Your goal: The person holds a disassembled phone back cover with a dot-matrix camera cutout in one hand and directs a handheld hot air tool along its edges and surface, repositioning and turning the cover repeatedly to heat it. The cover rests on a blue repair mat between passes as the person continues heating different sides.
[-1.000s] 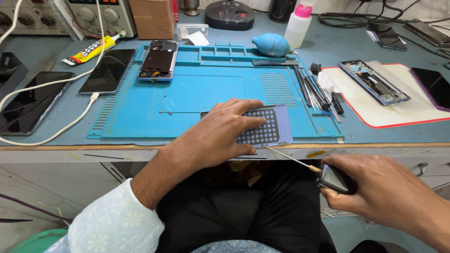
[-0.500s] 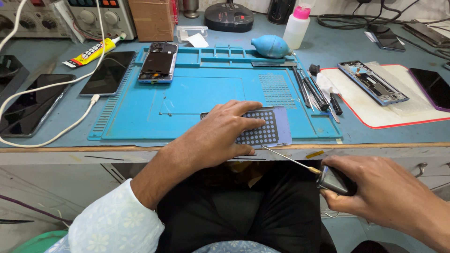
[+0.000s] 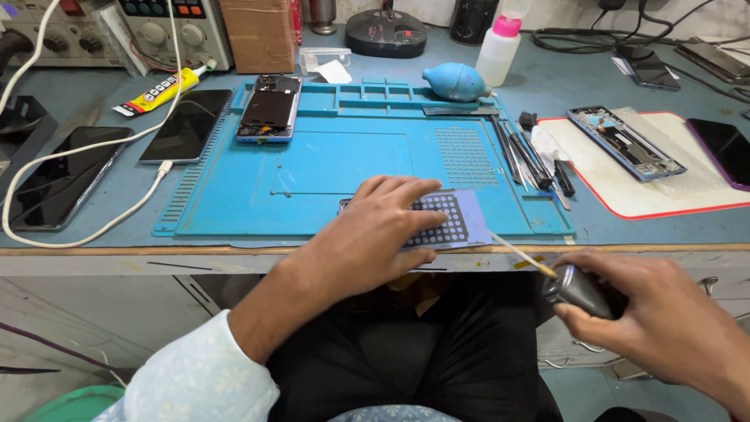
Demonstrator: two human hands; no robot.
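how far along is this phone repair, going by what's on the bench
Done: one phone lies opened on the blue mat, another frame on the white pad. In hand: left hand presses the perforated plate; right hand holds a thin-tipped tool. Left: both phones still open.

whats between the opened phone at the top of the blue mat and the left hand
Only bare blue mat lies between the opened phone and the left hand, seen in the head view.

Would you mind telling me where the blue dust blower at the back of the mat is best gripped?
Grip the blue blower around its round bulb, coming from above with fingers on its front and back sides. It lies on its side with the thin nozzle pointing right toward the white bottle, so the fat bulb gives the fullest hold, and the space above it looks open.
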